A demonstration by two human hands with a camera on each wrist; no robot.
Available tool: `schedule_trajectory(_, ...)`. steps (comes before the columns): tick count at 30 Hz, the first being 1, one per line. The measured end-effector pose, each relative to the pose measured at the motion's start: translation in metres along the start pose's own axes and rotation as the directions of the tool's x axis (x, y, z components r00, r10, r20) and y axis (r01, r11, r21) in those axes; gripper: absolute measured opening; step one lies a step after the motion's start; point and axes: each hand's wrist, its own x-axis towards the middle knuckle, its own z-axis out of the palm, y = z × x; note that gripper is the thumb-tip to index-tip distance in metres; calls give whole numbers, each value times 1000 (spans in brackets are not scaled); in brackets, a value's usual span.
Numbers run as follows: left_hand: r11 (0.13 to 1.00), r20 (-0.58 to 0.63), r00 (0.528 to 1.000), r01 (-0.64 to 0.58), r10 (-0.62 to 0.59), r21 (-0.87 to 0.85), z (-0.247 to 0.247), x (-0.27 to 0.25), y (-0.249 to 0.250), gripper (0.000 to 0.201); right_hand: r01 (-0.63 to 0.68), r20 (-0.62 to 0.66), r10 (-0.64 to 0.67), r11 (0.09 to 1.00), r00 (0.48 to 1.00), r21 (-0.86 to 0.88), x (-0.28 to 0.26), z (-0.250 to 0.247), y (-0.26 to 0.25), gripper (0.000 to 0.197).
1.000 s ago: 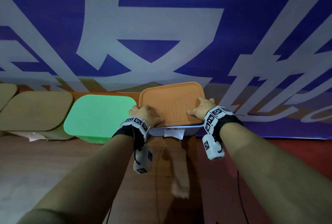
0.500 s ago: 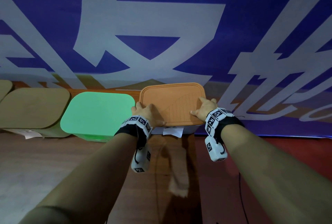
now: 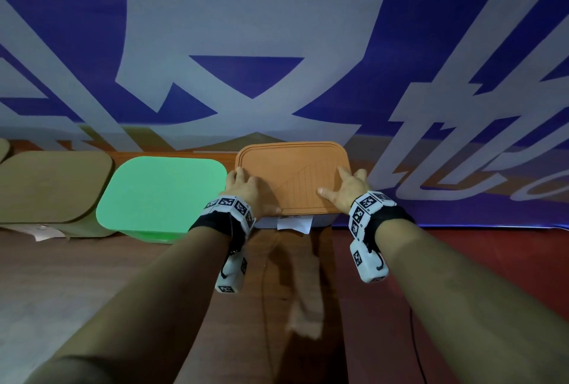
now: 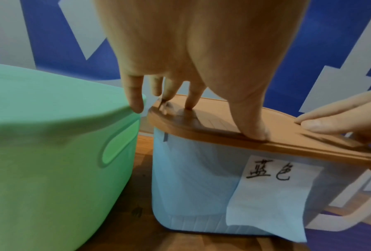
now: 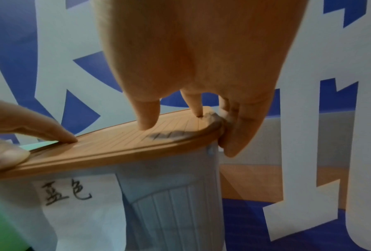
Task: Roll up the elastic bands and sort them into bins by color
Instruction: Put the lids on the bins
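Note:
A light-blue bin (image 3: 322, 220) with a handwritten paper label (image 3: 294, 224) stands against the banner wall, covered by a brown lid (image 3: 292, 174). My left hand (image 3: 246, 189) presses flat on the lid's left side, thumb near the front edge. On the lid's right side lies my right hand (image 3: 348, 189), outer fingers hanging over the corner. The left wrist view shows the left hand (image 4: 201, 51) on the lid (image 4: 212, 122) above the bin (image 4: 190, 178). The right wrist view shows the right hand (image 5: 190, 51) on the lid (image 5: 115, 146). No elastic band is in sight.
A green bin (image 3: 160, 192) stands just left of the blue one, almost touching it (image 4: 40, 152). Farther left are tan-lidded bins (image 3: 52, 186). All stand on a wooden floor (image 3: 92, 276) against a blue and white banner (image 3: 277, 45).
Both hands stay on the brown lid and have slid slightly farther across it. The lid sits a little lower over the bin's front.

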Motion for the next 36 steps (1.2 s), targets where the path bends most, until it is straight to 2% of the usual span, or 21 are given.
schedule_trajectory(7, 999, -22, 999, -25, 26, 20, -9, 4, -1, 94, 128, -21, -130, 988, 991, -80, 14, 6, -8, 85)
schedule_trajectory(10, 1000, -141, 990, -14, 16, 15, 0, 11, 1, 87, 156, -2, -158, 977, 987, -147, 22, 14, -4, 86)
schedule_trajectory(13, 999, -285, 957, -51, 46, -10, 16, 20, 4, 85, 157, 6, -158, 973, 987, -170, 24, 20, 1, 87)
schedule_trajectory(17, 998, -358, 931, -63, 69, 30, 34, 27, 3, 93, 167, -15, -172, 971, 985, -173, 26, 24, 2, 85)
schedule_trajectory(28, 996, -305, 950, -36, 59, 80, 38, 28, 5, 88, 222, -75, -246, 946, 966, -235, 27, 28, 6, 78)
schedule_trajectory(36, 995, -251, 967, -25, 50, 100, 34, 30, 7, 88, 182, -58, -204, 945, 977, -271, 27, 26, 1, 77)
